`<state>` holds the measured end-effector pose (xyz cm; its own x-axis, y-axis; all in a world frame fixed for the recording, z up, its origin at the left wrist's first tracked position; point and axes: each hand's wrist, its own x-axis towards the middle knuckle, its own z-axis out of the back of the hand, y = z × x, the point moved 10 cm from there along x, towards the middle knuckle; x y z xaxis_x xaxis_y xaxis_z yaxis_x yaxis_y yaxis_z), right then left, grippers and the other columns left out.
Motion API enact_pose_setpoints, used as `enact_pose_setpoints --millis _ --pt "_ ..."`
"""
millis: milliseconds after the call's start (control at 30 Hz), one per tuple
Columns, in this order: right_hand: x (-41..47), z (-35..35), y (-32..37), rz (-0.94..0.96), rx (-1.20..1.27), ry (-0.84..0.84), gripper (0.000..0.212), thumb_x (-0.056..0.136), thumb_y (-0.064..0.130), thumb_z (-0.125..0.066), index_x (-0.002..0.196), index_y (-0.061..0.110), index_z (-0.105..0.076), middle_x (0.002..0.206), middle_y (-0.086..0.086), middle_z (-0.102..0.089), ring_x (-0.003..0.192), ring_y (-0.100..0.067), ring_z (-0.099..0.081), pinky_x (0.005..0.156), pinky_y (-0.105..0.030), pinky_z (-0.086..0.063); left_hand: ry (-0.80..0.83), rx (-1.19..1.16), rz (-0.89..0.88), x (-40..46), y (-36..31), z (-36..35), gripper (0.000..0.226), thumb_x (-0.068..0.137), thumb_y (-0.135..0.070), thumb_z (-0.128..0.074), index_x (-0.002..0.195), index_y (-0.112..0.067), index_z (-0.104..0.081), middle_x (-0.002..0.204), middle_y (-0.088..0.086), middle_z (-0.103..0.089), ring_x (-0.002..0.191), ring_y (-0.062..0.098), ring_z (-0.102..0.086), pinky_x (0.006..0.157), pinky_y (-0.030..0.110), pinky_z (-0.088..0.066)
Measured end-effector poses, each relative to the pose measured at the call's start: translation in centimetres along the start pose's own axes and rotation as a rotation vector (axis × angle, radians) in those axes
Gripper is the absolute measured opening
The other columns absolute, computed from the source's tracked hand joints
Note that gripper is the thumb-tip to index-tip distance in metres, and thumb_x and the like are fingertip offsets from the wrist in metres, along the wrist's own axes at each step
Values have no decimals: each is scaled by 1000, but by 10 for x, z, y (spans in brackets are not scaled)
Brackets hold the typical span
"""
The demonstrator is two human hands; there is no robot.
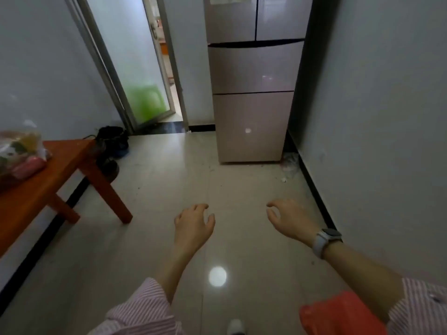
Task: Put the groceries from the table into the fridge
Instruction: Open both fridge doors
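A pinkish-beige fridge point(254, 93) stands against the far wall with all its doors and drawers closed. At the left edge, a clear plastic bag of groceries point(19, 153) lies on an orange-brown wooden table point(60, 165). My left hand point(193, 226) and my right hand point(290, 218) hang in front of me over the floor, fingers loosely curled, holding nothing. A white watch sits on my right wrist. Both hands are well short of the fridge and to the right of the table.
A frosted glass door point(135, 68) stands ajar left of the fridge. Dark objects point(111, 146) sit on the floor behind the table's far corner. Crumpled plastic point(289, 163) lies by the fridge's right foot. White walls close in on both sides of the tiled floor.
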<state>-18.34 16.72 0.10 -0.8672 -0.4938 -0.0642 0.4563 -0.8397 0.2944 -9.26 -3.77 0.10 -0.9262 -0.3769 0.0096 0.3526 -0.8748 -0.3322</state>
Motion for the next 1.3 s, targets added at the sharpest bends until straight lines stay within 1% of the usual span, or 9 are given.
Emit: enact_pose_setpoints --millis 133,300,500,733,867,1067,1167,1233,1300 --pt "96 32 -6 -34 89 -39 36 94 32 -41 124 16 -53 129 -4 -55 121 -22 -46 101 -38 -37 -79 -48 -59 121 -18 24 41 91 -31 -48 127 -13 -52 129 8 -55 119 26 -48 98 37 -35" --pt "190 75 -51 -93 102 -106 35 94 28 -42 123 12 -55 126 -6 -57 119 -22 -48 100 -36 -39 -18 -29 -181 242 -77 12 41 92 -34 -45 129 -16 -50 132 4 -53 120 23 -47 100 35 -31" --pt "319 94 -130 -169 99 -141 35 93 27 -43 121 12 -56 126 -7 -58 118 -24 -47 97 -36 -40 25 -24 -240 387 -132 -26 40 93 -35 -43 130 -18 -48 132 2 -52 121 22 -47 99 35 -30" --pt "512 148 -193 -94 89 -148 36 94 31 -41 124 15 -53 125 -5 -56 114 -23 -49 93 -38 -43 -55 -19 -224 592 -191 -12 40 94 -33 -44 130 -15 -48 132 6 -50 119 26 -48 99 39 -34" --pt "620 195 -198 -28 51 -158 37 95 31 -39 128 16 -48 131 -3 -52 121 -21 -44 97 -36 -39 -157 -14 -239 694 -218 29 40 93 -30 -46 129 -13 -48 130 8 -52 118 26 -48 99 41 -38" --pt "756 226 -204 41 48 -201 36 95 31 -40 128 18 -48 132 -1 -50 123 -17 -42 101 -35 -37 -265 -67 -219 829 -219 55 37 91 -28 -51 124 -12 -53 125 8 -55 111 26 -53 93 44 -44" --pt "818 237 -215 46 51 -284 36 95 29 -40 128 18 -48 131 0 -49 122 -17 -42 100 -34 -38 -263 -357 -163 898 -217 50 37 92 -26 -51 126 -12 -51 128 8 -51 113 23 -52 95 38 -44" --pt "860 248 -222 49 59 -358 37 95 28 -41 130 17 -46 133 -2 -46 123 -18 -40 100 -35 -38 -233 -646 -84 945 -215 44 38 92 -23 -53 127 -10 -50 126 9 -52 113 22 -52 95 33 -42" --pt "903 260 -227 31 50 -405 41 94 28 -42 134 16 -41 140 -5 -39 130 -21 -32 104 -38 -35 -122 -1030 77 991 -211 29 40 92 -20 -54 129 -7 -47 122 10 -54 109 22 -53 90 32 -42"
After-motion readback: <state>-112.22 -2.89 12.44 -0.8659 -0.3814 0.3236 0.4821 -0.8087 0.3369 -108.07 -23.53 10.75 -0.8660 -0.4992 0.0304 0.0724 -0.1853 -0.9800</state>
